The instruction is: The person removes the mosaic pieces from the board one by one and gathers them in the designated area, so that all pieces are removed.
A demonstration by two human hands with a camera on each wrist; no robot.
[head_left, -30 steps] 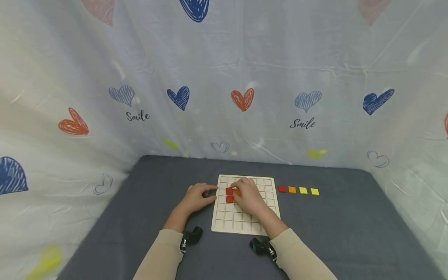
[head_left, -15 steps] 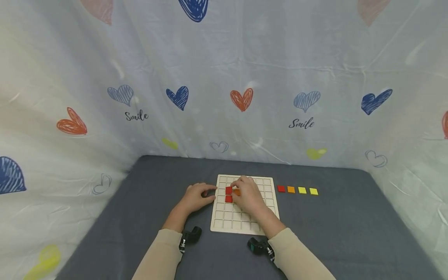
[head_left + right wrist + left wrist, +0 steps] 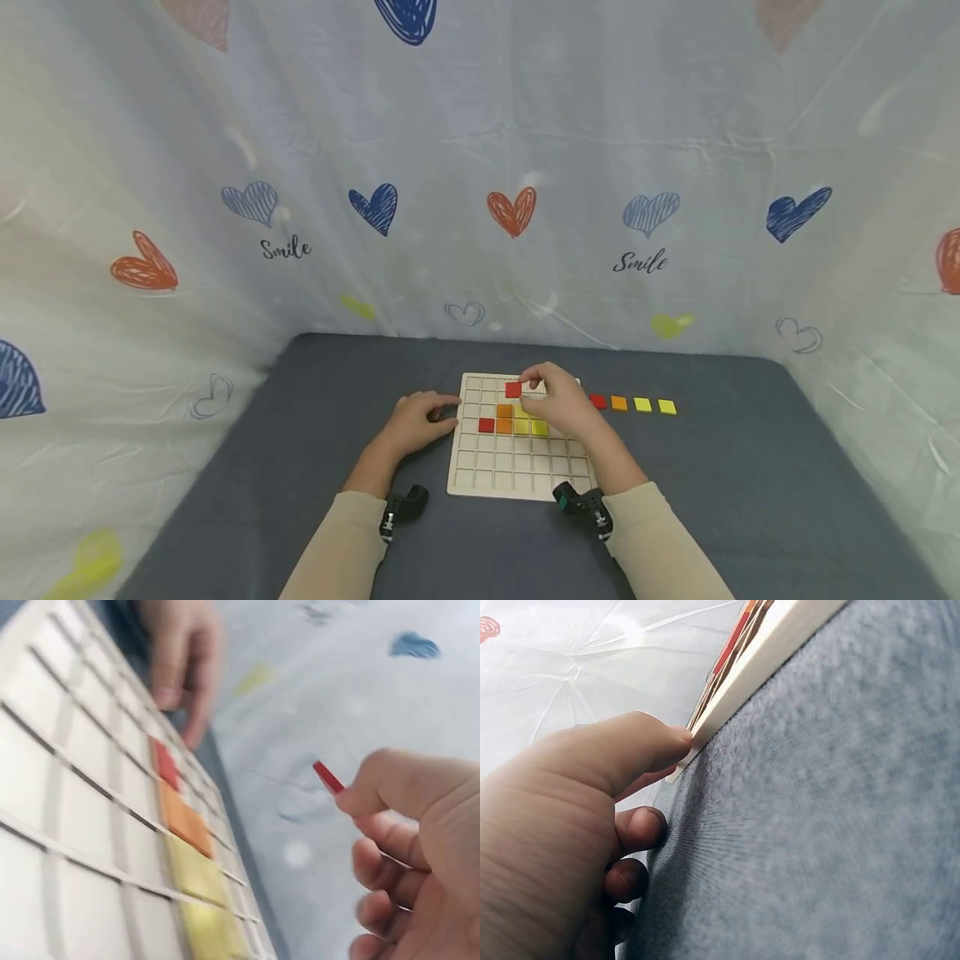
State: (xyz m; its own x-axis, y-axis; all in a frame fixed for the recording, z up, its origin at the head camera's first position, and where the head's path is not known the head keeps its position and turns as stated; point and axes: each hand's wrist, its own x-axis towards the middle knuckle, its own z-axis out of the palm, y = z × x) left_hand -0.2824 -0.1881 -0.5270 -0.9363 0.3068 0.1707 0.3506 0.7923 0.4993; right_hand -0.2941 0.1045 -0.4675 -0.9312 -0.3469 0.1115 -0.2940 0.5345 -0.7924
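Observation:
A wooden grid board lies on the table, with its left edge touched by the thumb and index finger of my left hand. In the left wrist view, the thumb presses on the board's pale side, the other fingers loosely bent below. Over the far part of the board, my right hand pinches a red square tile between thumb and fingertips. The right wrist view shows this tile edge-on, raised off the grid. Set in the board are another red tile, two orange tiles and several yellow tiles.
Right of the board, a row of loose tiles lies on the dark grey table: a red one, an orange one and two yellow ones. A white curtain printed with hearts hangs behind the table.
My right hand has lifted the upper red tile out of the board and carried it right and toward the far edge, uncovering orange and yellow tiles. My left hand stays at the board's edge.

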